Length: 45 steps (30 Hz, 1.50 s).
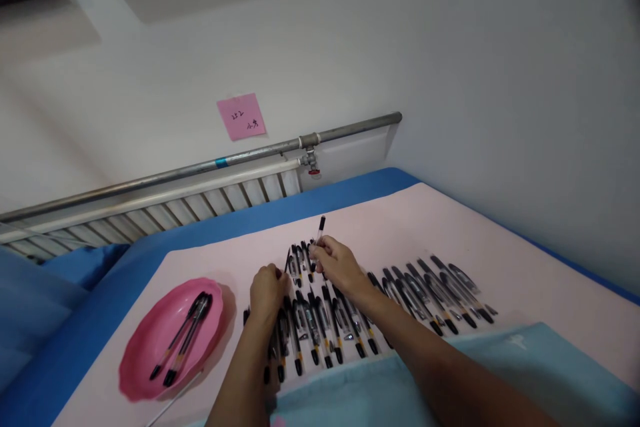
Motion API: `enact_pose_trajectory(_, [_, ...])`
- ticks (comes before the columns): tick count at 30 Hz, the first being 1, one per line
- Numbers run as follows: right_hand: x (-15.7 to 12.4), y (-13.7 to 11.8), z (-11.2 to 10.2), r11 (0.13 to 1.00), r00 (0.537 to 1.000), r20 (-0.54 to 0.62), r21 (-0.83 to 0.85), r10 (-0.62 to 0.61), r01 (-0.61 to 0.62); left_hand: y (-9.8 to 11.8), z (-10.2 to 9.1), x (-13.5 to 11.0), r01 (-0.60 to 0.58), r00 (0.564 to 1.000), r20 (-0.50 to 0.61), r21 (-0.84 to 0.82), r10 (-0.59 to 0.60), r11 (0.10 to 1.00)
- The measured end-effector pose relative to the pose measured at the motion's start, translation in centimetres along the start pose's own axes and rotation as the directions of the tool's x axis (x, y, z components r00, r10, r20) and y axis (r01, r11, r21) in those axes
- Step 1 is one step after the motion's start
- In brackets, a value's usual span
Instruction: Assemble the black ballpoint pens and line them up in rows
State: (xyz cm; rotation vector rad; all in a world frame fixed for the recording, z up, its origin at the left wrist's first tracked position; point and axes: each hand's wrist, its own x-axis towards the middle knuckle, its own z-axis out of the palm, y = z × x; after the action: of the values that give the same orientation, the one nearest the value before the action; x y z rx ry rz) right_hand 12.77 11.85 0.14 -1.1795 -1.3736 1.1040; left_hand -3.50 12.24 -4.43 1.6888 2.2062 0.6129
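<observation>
Right grip [337, 263] pinches a clear pen barrel [321, 227] between thumb and fingers, black end up, tilted, above the far end of the layout. Left grip [267, 290] is just beside it, fingertips closed on a thin dark rod [287, 260]; looks like a refill, too small to be sure. Nearest the body: light blue cloth [360, 390] over the near edge, small white mark on its right part. Thin white rod [175, 399] at lower left, next to the bowl. Past the cloth, main bank of pens [293, 337] lies side by side under and between the forearms: black ends, clear barrels, some yellow bands, small silvery tips scattered among them. Pink bowl [129, 360] with wavy rim sits left of the left arm, a few black pens [187, 340] lying inside. Second bank of pen parts [429, 285] right of the right forearm, laid slantwise. Small cluster of parts [296, 263] between the two grips. All on a pink sheet [410, 220] over the blue-covered counter [370, 185]. Behind: white radiator [200, 205], metal pipe [270, 150], red-handled valve [313, 163], pink handwritten note [241, 117] on the wall.
</observation>
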Motion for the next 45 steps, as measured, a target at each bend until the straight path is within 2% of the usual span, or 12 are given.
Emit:
enact_pose_trajectory(4, [-0.1,-0.1,0.0,0.999,0.999,0.023,-0.020,-0.026,0.027,-0.4,-0.3,0.3,0.080,0.996,-0.035,-0.135,-0.086,0.988])
enact_pose_trajectory(7, [0.0,0.2,-0.1,0.997,0.998,0.034,-0.063,-0.049,0.051,-0.9,-1.2,0.6,0.125,0.988,-0.044,-0.334,-0.148,0.934])
enact_pose_trajectory(10, [-0.1,0.6,0.1,0.982,0.990,0.101,-0.152,-0.096,0.110,-1.3,-2.5,0.6,0.148,0.984,0.008,-0.579,-0.176,0.802])
enact_pose_trajectory(14, [-0.6,0.8,0.5,0.906,0.927,0.344,-0.326,-0.152,0.270,-1.3,-4.0,0.1,0.155,0.987,0.095,-0.794,-0.133,0.587])
enact_pose_trajectory(16, [-1.0,0.7,0.7,0.847,0.883,0.446,-0.405,-0.146,0.344,-1.2,-4.3,-0.1,0.187,0.982,0.159,-0.904,-0.104,0.384])
enact_pose_trajectory(19, [-1.4,0.4,0.7,0.753,0.840,0.527,-0.499,-0.129,0.428,-1.1,-4.3,-0.1,0.253,0.963,0.258,-0.965,-0.074,-0.068])
enact_pose_trajectory(20, [-1.5,0.3,0.7,0.730,0.831,0.541,-0.516,-0.128,0.448,-1.1,-4.2,0.0,0.259,0.958,0.275,-0.950,-0.077,-0.171])
enact_pose_trajectory(21, [-1.5,0.2,0.6,0.713,0.824,0.551,-0.526,-0.129,0.463,-1.1,-4.2,0.1,0.255,0.956,0.279,-0.941,-0.087,-0.221])
enact_pose_trajectory(24, [-1.5,0.1,0.6,0.691,0.819,0.561,-0.547,-0.117,0.473,-1.0,-4.1,0.2,0.236,0.957,0.270,-0.937,-0.106,-0.256])
enact_pose_trajectory(30, [-1.5,0.1,0.6,0.658,0.822,0.560,-0.580,-0.105,0.480,-0.9,-4.0,0.1,0.225,0.965,0.247,-0.953,-0.087,-0.204])
enact_pose_trajectory(37, [-1.7,-0.1,0.7,0.525,0.828,0.554,-0.683,-0.081,0.508,-0.2,-4.2,-0.3,0.193,0.972,0.211,-0.969,-0.105,-0.156])
enact_pose_trajectory(45, [-1.8,-0.1,0.8,0.469,0.835,0.542,-0.716,-0.096,0.518,0.0,-3.8,-0.2,0.154,0.968,0.189,-0.967,-0.168,-0.203])
